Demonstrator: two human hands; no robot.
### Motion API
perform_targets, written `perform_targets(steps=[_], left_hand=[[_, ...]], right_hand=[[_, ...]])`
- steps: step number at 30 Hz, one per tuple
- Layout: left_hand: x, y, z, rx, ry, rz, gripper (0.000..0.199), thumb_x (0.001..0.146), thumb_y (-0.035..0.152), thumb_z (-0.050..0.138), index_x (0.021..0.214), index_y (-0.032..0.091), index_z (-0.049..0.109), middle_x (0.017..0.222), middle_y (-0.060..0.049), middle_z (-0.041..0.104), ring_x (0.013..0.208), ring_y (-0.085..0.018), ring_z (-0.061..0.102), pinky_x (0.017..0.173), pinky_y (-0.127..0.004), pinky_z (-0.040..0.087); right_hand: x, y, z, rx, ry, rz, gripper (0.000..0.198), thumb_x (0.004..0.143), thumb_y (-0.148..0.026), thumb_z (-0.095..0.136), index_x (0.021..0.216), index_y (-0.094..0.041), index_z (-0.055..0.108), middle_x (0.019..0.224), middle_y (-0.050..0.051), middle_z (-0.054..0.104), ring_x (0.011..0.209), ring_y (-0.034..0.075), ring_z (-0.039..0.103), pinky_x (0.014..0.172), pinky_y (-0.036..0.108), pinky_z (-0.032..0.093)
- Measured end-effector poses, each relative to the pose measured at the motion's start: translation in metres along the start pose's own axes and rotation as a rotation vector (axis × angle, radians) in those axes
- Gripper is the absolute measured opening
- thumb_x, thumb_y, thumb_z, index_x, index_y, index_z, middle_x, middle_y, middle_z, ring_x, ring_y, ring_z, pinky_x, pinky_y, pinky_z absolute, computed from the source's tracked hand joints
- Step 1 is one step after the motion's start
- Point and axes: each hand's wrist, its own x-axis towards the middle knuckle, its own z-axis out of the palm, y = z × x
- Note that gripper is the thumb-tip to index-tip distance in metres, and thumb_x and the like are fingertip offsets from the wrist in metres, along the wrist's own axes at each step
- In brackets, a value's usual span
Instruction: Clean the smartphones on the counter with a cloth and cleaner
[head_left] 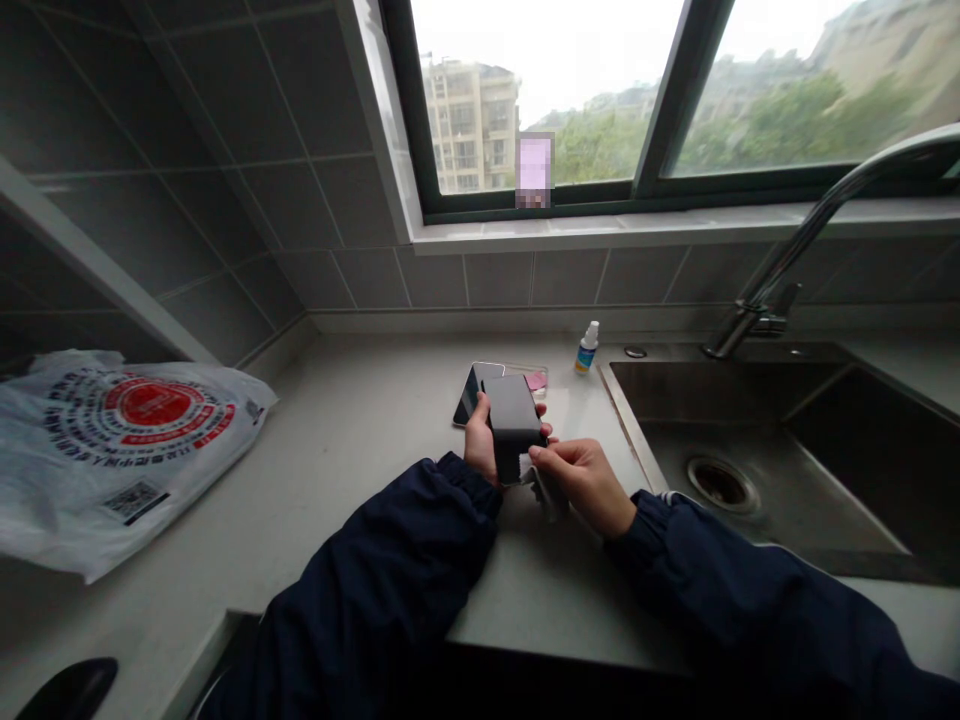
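Observation:
My left hand [480,443] is closed around a black smartphone [516,405], with the thumb along its left edge and fingertips showing at the right edge. The phone is held tilted above the counter. At its lower right corner, my right hand [589,480] pinches a thin, crumpled grey-white sheet [551,495] that hangs below the phone; whether it is film or cloth I cannot tell. Just behind the held phone, a second phone [469,395] lies on the counter. Beside that is a clear case [541,370] with a pink piece [535,381] at it, partly hidden.
A small white bottle with a blue label [586,350] stands near the steel sink [652,465], under a chrome faucet [795,250]. On the left of the counter [360,400] lies a white plastic bag with red print [150,420]. A window [540,100] is at the back.

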Motion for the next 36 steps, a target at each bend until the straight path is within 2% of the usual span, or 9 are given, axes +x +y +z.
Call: perform_targets(steps=[9, 12, 15, 17, 21, 27, 30, 34, 36], left_hand=[[-0.002, -0.001, 0.002, -0.022, 0.008, 0.012, 0.077, 0.096, 0.067, 0.025, 0.112, 0.005, 0.067, 0.082, -0.017, 0.066, 0.066, -0.026, 0.062, 0.067, -0.042, 0.053], [0.001, -0.001, -0.002, -0.030, 0.006, 0.010, 0.078, 0.095, 0.068, 0.026, 0.113, 0.004, 0.066, 0.083, -0.018, 0.068, 0.067, -0.027, 0.063, 0.069, -0.043, 0.054], [0.003, 0.002, -0.004, -0.034, 0.023, 0.034, 0.073, 0.097, 0.064, 0.025, 0.125, 0.008, 0.063, 0.090, -0.017, 0.071, 0.068, -0.027, 0.066, 0.071, -0.044, 0.055], [0.003, 0.003, -0.003, -0.024, 0.029, 0.044, 0.069, 0.099, 0.061, 0.025, 0.132, 0.010, 0.060, 0.095, -0.017, 0.073, 0.070, -0.028, 0.068, 0.072, -0.044, 0.055], [0.001, 0.006, -0.001, -0.005, 0.043, 0.069, 0.069, 0.100, 0.059, 0.023, 0.136, 0.011, 0.057, 0.101, -0.018, 0.073, 0.073, -0.029, 0.070, 0.075, -0.047, 0.056], [-0.002, 0.013, 0.001, -0.056, 0.096, 0.114, 0.071, 0.099, 0.061, 0.026, 0.133, 0.008, 0.058, 0.098, -0.017, 0.072, 0.071, -0.027, 0.067, 0.074, -0.046, 0.056], [-0.001, 0.016, 0.000, -0.083, 0.112, 0.147, 0.073, 0.098, 0.063, 0.026, 0.133, 0.008, 0.059, 0.096, -0.017, 0.071, 0.070, -0.026, 0.066, 0.074, -0.045, 0.056], [-0.001, 0.020, -0.002, -0.122, 0.099, 0.179, 0.079, 0.097, 0.065, 0.020, 0.135, 0.006, 0.057, 0.096, -0.018, 0.071, 0.070, -0.026, 0.065, 0.074, -0.046, 0.056], [-0.001, 0.020, -0.002, -0.094, 0.084, 0.170, 0.077, 0.097, 0.063, 0.020, 0.135, 0.007, 0.057, 0.096, -0.017, 0.071, 0.069, -0.026, 0.065, 0.073, -0.047, 0.055]], right_hand=[[-0.001, 0.007, 0.001, -0.092, 0.082, -0.092, 0.064, 0.082, -0.065, 0.068, 0.044, -0.022, 0.040, 0.045, -0.006, 0.031, 0.046, 0.008, 0.025, 0.050, 0.029, 0.029], [0.001, 0.007, 0.000, -0.097, 0.106, -0.133, 0.060, 0.085, -0.062, 0.067, 0.044, -0.020, 0.054, 0.044, -0.003, 0.041, 0.048, 0.011, 0.038, 0.059, 0.032, 0.041], [0.002, 0.005, -0.002, -0.102, 0.093, -0.199, 0.041, 0.087, -0.057, 0.069, 0.074, -0.019, 0.080, 0.066, 0.004, 0.069, 0.078, 0.023, 0.065, 0.083, 0.037, 0.049], [0.003, 0.003, -0.004, -0.112, 0.068, -0.200, 0.039, 0.089, -0.056, 0.068, 0.095, -0.021, 0.083, 0.087, 0.006, 0.078, 0.097, 0.027, 0.067, 0.089, 0.039, 0.049], [0.002, 0.000, -0.005, -0.111, 0.021, -0.165, 0.045, 0.092, -0.059, 0.063, 0.104, -0.020, 0.083, 0.094, 0.009, 0.080, 0.095, 0.027, 0.069, 0.078, 0.037, 0.053], [-0.001, -0.002, -0.006, -0.107, -0.114, -0.191, 0.040, 0.091, -0.053, 0.066, 0.106, -0.020, 0.082, 0.105, 0.009, 0.080, 0.094, 0.026, 0.073, 0.080, 0.036, 0.054], [-0.003, -0.005, -0.008, -0.155, -0.142, -0.233, 0.037, 0.091, -0.051, 0.067, 0.102, -0.019, 0.083, 0.097, 0.008, 0.081, 0.085, 0.023, 0.073, 0.073, 0.033, 0.054], [-0.002, -0.009, -0.016, -0.290, 0.092, -0.300, 0.039, 0.091, -0.051, 0.066, 0.080, -0.016, 0.081, 0.064, 0.005, 0.073, 0.055, 0.016, 0.062, 0.052, 0.028, 0.045], [0.001, -0.009, -0.020, -0.295, 0.258, -0.324, 0.037, 0.090, -0.050, 0.067, 0.082, -0.017, 0.080, 0.075, 0.007, 0.076, 0.064, 0.019, 0.066, 0.057, 0.029, 0.049]])
